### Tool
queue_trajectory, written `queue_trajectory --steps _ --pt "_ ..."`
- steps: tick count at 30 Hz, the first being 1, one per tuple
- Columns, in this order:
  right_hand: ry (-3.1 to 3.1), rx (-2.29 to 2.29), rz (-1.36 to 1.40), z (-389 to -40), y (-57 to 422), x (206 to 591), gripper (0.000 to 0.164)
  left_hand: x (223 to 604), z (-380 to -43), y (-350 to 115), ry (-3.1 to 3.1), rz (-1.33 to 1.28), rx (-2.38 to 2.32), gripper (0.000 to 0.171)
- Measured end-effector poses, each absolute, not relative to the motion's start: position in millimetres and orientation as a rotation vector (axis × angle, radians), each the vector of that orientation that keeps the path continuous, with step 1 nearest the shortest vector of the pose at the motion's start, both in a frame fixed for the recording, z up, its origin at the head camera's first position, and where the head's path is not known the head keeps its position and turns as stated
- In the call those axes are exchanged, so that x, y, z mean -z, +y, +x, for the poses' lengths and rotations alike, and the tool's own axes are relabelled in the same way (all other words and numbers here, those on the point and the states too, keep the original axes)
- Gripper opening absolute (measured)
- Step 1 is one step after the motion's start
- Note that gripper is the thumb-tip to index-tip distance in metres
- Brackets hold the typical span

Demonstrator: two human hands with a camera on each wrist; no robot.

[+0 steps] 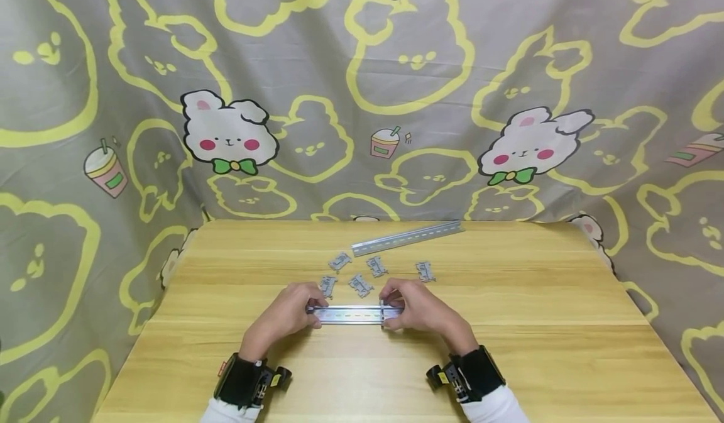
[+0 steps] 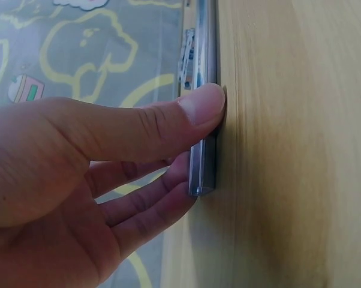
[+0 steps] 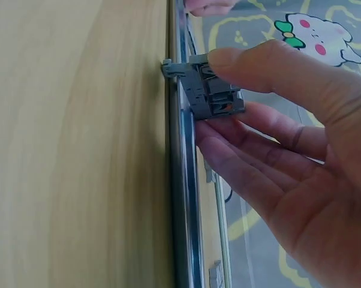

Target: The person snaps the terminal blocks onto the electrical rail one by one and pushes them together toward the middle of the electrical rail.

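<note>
A slotted metal DIN rail (image 1: 351, 315) lies across the near middle of the table. My left hand (image 1: 291, 313) grips its left end; in the left wrist view the thumb presses one edge of the rail (image 2: 203, 165) and the fingers sit at the other. Toward the right end, my right hand (image 1: 421, 310) pinches a grey terminal block (image 3: 213, 90) between thumb and fingers. That block stands across the rail (image 3: 191, 192), touching it. Whether it is clipped on at both edges cannot be made out.
Several loose grey terminal blocks (image 1: 360, 285) lie just beyond the rail, one block (image 1: 425, 271) apart at the right. Behind them a second DIN rail (image 1: 407, 239) lies at a slant. A patterned curtain (image 1: 317, 96) hangs along the back and sides of the wooden table (image 1: 565, 322).
</note>
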State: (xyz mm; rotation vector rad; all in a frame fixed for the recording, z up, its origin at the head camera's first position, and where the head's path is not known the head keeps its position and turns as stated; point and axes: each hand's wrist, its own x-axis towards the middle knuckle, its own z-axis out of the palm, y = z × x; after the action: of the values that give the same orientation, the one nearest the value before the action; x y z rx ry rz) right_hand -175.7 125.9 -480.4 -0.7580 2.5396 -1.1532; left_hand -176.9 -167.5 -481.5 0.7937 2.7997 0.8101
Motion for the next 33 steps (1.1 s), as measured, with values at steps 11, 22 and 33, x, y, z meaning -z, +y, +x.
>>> queue_trajectory --steps 11,22,33 --pt "2.524 1.178 -0.725 -172.9 116.3 480.7 0.045 480.1 -176.7 -167.7 2.807 0.811 -0.831 0.030" --pt "2.517 1.169 -0.771 -170.3 117.4 484.4 0.053 485.5 -175.9 -172.8 2.796 0.802 -0.836 0.030" --pt "2.592 1.078 -0.935 -195.9 116.9 452.5 0.044 482.9 -177.0 -169.7 2.792 0.804 -0.844 0.029"
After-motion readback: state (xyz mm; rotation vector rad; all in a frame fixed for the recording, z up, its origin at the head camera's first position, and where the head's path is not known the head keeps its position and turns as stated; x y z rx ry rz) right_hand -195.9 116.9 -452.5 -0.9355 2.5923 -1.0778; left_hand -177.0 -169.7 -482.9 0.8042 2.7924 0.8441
